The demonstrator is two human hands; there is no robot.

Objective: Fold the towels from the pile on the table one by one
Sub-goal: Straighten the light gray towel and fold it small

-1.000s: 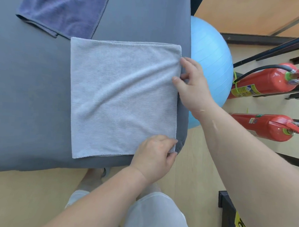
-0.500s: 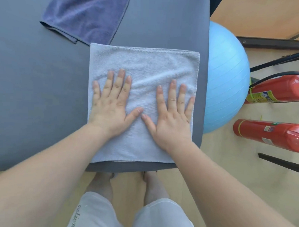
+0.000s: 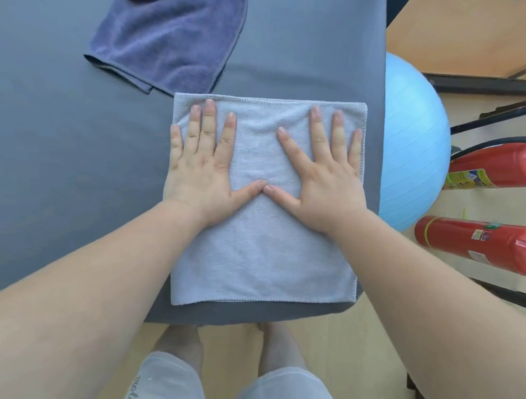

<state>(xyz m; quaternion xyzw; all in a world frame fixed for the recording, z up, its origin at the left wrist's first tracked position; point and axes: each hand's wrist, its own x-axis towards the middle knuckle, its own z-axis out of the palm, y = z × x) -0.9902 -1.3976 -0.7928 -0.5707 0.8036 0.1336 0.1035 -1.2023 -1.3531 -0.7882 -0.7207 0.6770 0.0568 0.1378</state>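
A light grey towel (image 3: 262, 253), folded into a near square, lies flat at the near right corner of the grey table (image 3: 61, 160). My left hand (image 3: 203, 166) presses flat on its far left part, fingers straight and reaching almost to the far hem. My right hand (image 3: 323, 174) presses flat on the far right part, fingers spread. The two thumb tips touch in the middle. A dark blue towel (image 3: 172, 38) lies loosely folded on the table just beyond the grey one, to the far left.
A light blue exercise ball (image 3: 415, 139) sits on the floor against the table's right edge. Two red fire extinguishers (image 3: 479, 245) lie further right beside black bars. My legs and feet stand at the near table edge.
A second ago my hands pinched the towel's right edge and near right corner. They then laid flat on it and have since slid away from me, toward the far hem.
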